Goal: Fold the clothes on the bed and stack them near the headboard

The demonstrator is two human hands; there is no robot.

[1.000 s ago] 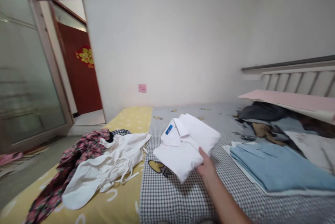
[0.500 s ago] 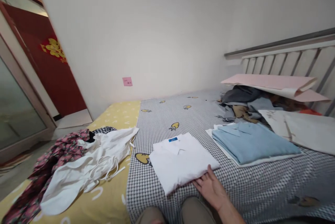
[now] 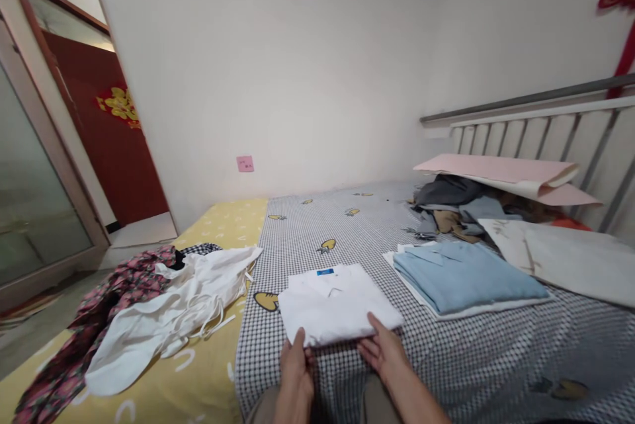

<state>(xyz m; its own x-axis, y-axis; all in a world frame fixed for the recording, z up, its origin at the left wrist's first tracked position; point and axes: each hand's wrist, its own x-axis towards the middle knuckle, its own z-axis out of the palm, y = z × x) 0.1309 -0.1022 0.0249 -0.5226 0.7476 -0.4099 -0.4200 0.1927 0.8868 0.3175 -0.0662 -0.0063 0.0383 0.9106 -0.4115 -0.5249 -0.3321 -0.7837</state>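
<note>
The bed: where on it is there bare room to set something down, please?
Widest: the checked sheet behind the white folded shirt, up to the wall. Smaller: the yellow sheet between the loose white garment and the wall. Crowded: right, around the blue shirt and heaped clothes; front left, under the floral garment.

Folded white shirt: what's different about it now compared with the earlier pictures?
The white shirt, earlier tilted in the right hand alone, has come down flat; the left hand has joined at its near edge. The blue shirt stayed put.
</note>
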